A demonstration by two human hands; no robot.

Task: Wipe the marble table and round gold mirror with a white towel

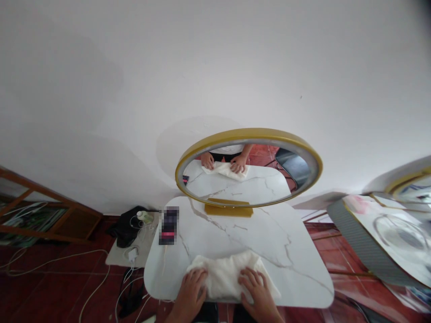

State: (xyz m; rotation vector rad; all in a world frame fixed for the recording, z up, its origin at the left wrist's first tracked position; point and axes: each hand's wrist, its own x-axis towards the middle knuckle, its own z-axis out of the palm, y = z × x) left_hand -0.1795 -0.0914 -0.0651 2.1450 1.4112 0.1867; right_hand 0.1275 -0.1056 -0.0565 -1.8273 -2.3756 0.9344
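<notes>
A white cloth (224,273) lies spread and slightly rumpled at the near edge of a white marble-patterned table (299,269). My left hand (191,291) rests on the cloth's left end, its fingers bent over the fabric. On the right part of the cloth lies my right hand (256,287), palm down with fingers apart. Beyond the cloth stands a round gold-framed mirror (249,134) on a gold base (229,208); both hands and the cloth are reflected in it.
A phone (170,224), blurred out, lies at the table's left with a cable. Left of the table, a low stand (117,255) holds a black bag, a bottle and chargers. A second table (397,229) with another mirror is at right. A white wall (202,67) rises behind.
</notes>
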